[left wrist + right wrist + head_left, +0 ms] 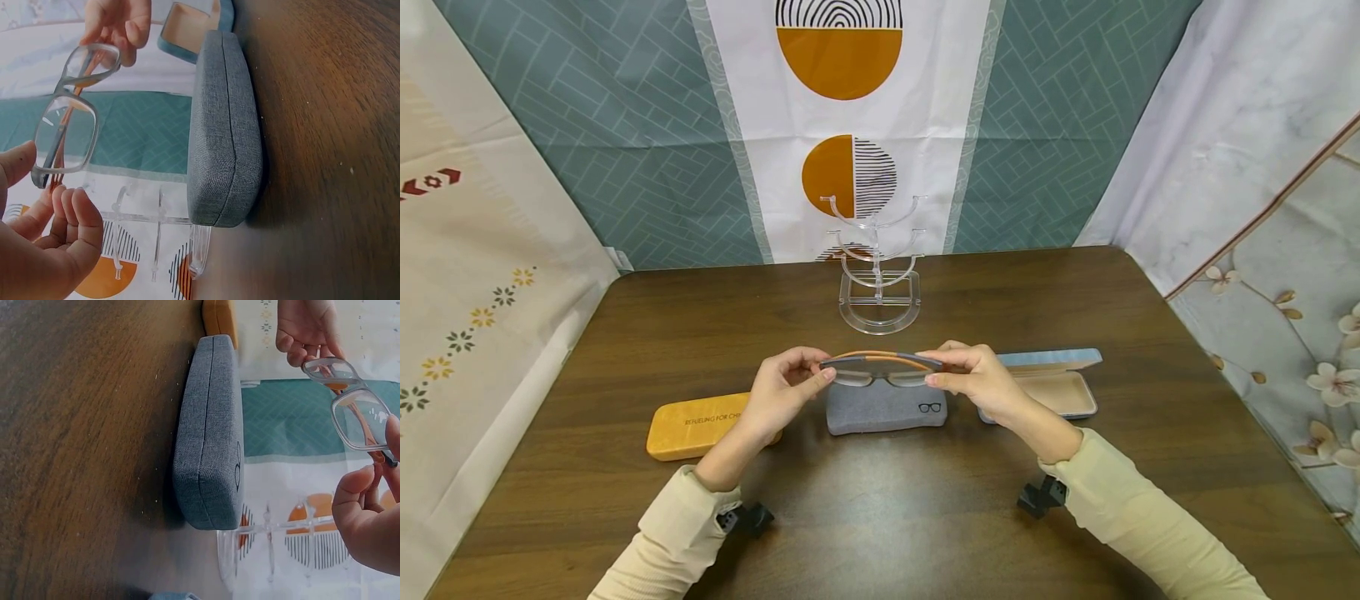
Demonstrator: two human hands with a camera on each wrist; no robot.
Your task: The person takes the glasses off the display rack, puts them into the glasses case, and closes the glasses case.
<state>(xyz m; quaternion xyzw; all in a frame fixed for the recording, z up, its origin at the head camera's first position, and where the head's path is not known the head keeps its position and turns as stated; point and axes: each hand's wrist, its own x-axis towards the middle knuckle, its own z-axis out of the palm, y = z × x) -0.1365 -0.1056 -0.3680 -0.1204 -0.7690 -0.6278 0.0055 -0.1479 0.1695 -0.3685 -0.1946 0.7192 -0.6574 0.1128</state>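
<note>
A pair of eyeglasses [876,356] with grey rims and orange-and-dark temples is held up between the two hands, its temples folded behind the lenses. My left hand [784,390] pinches one end of the frame between thumb and fingers. At the opposite end, the thumb and fingers of my right hand [983,382] pinch it too. Below the glasses, a closed grey fabric glasses case [880,417] with a small glasses print lies on the table. The left wrist view shows the lenses [65,134] upright beside the grey case [222,131].
A yellow glasses case [688,427] lies closed at the left, partly behind the left wrist. To the right a light blue case [1052,359] stands open, its inside beige. A clear tiered display stand [880,323] is at the back of the wooden table [880,517].
</note>
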